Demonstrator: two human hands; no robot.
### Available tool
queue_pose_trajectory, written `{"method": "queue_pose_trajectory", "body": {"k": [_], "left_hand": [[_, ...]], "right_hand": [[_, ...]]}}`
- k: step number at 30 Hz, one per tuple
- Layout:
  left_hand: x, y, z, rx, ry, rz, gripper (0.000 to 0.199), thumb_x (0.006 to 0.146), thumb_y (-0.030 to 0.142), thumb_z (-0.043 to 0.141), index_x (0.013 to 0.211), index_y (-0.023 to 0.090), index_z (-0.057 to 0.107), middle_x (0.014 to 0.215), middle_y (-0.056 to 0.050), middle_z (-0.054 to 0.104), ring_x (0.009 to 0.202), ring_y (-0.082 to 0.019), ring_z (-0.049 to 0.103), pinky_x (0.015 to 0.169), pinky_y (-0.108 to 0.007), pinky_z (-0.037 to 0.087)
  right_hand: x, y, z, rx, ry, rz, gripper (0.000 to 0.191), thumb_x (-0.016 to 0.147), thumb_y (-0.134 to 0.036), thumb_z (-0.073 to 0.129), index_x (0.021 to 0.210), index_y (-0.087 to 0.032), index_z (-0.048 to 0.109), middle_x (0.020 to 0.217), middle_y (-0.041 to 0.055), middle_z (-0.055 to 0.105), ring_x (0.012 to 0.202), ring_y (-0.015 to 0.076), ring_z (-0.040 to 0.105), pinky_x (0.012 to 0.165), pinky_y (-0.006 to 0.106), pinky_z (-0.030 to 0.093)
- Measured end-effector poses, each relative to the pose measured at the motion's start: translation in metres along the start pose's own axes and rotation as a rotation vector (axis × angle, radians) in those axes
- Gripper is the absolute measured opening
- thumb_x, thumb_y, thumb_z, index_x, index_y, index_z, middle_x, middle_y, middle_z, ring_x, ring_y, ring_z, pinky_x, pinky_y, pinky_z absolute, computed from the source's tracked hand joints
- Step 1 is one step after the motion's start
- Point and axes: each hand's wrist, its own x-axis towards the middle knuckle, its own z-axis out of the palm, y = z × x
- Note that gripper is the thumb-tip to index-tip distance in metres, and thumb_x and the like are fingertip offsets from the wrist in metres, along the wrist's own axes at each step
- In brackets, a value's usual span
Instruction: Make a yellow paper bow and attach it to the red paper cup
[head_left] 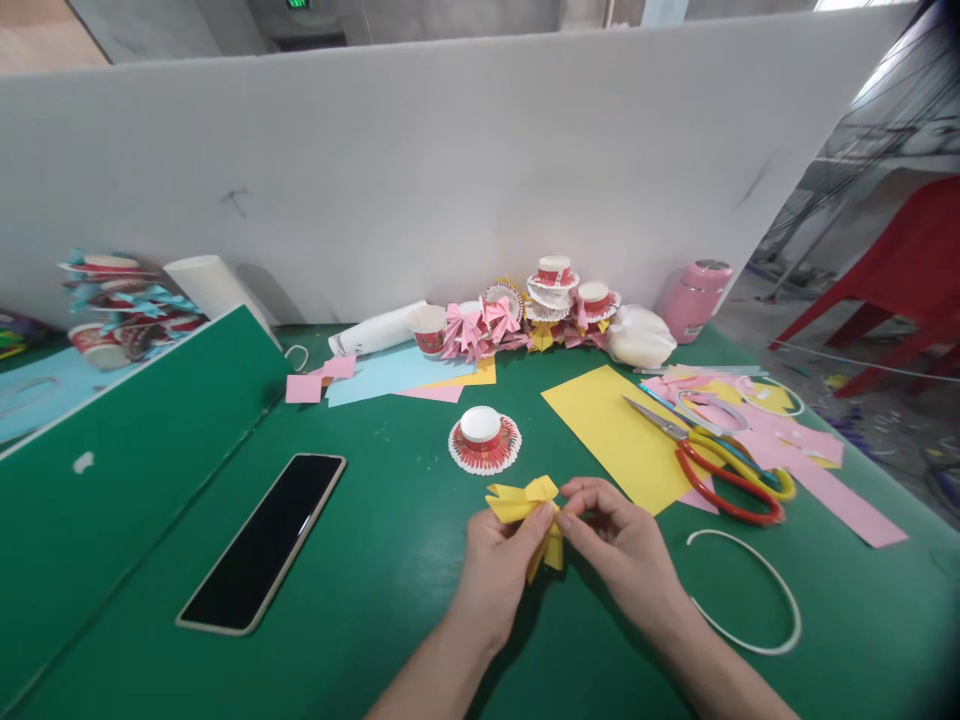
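Observation:
A yellow paper bow (517, 502) with spread tails is pinched between the thumb and fingers of my left hand (501, 560). My right hand (616, 525) has its thumb and index finger pressed together at the bow's right side; whatever small piece they may hold is hidden. Just beyond my hands stands a small hat shape made from a paper cup (480, 425), its red and white brim fringed. To the right lie a yellow paper sheet (600, 430) and scissors with red handles (731, 490).
A phone (262, 545) lies at left beside a green divider (150, 440). A white ring of cord (795, 610) is at right, near pink paper strips (840, 485). Along the white board (375, 190) stand decorated cup hats (553, 275) and a pink flask (696, 300).

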Motion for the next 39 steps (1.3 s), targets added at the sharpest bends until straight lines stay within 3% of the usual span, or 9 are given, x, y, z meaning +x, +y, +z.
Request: {"method": "queue_pose_trajectory", "body": {"k": [10,16,21,26,34,39], "left_hand": [[0.001,0.002,0.001,-0.073,-0.005,-0.037,0.016,0.063,0.025,0.072,0.073,0.013,0.069,0.069,-0.004,0.068,0.069,-0.014,0.06,0.068,-0.024,0.045],[-0.001,0.007,0.003,-0.145,-0.022,-0.076,0.016,0.061,0.021,0.073,0.073,0.012,0.068,0.069,-0.003,0.068,0.064,-0.012,0.06,0.065,-0.022,0.046],[0.0,0.008,0.003,-0.16,-0.08,-0.1,0.017,0.061,0.022,0.072,0.073,0.011,0.067,0.067,-0.005,0.068,0.062,-0.013,0.061,0.063,-0.023,0.046],[0.003,0.007,-0.001,-0.156,-0.156,-0.105,0.015,0.066,0.021,0.069,0.076,0.011,0.068,0.069,-0.006,0.069,0.066,-0.015,0.062,0.065,-0.025,0.046],[0.003,0.006,-0.005,-0.103,-0.211,-0.102,0.016,0.068,0.021,0.069,0.081,0.012,0.069,0.075,-0.005,0.07,0.072,-0.012,0.061,0.071,-0.022,0.045],[0.002,0.008,-0.006,-0.072,-0.221,-0.107,0.017,0.068,0.023,0.069,0.082,0.013,0.069,0.075,-0.005,0.07,0.071,-0.012,0.062,0.072,-0.023,0.045]], "right_hand": [[0.0,0.0,0.006,0.145,-0.03,0.077,0.023,0.07,-0.038,0.062,0.063,-0.018,0.053,0.084,0.0051,0.056,0.075,0.0177,0.054,0.059,0.027,0.043],[0.001,-0.004,-0.002,0.268,-0.089,0.189,0.023,0.073,-0.04,0.06,0.085,-0.021,0.057,0.083,0.0006,0.056,0.074,0.0142,0.051,0.063,0.024,0.04],[0.003,-0.005,-0.008,0.28,-0.175,0.283,0.023,0.076,-0.041,0.057,0.081,-0.019,0.06,0.072,-0.0013,0.053,0.066,0.0125,0.047,0.056,0.023,0.034],[0.004,-0.006,-0.005,0.325,-0.209,0.295,0.022,0.072,-0.04,0.062,0.075,-0.018,0.059,0.062,-0.0045,0.047,0.057,0.009,0.039,0.053,0.021,0.03],[0.003,-0.003,-0.007,0.401,-0.198,0.243,0.022,0.07,-0.039,0.066,0.075,-0.019,0.059,0.07,-0.0032,0.052,0.064,0.0097,0.044,0.06,0.021,0.035],[0.003,-0.004,-0.008,0.375,-0.207,0.249,0.023,0.069,-0.039,0.067,0.071,-0.018,0.059,0.066,-0.0034,0.051,0.06,0.0092,0.043,0.056,0.02,0.033]]}}
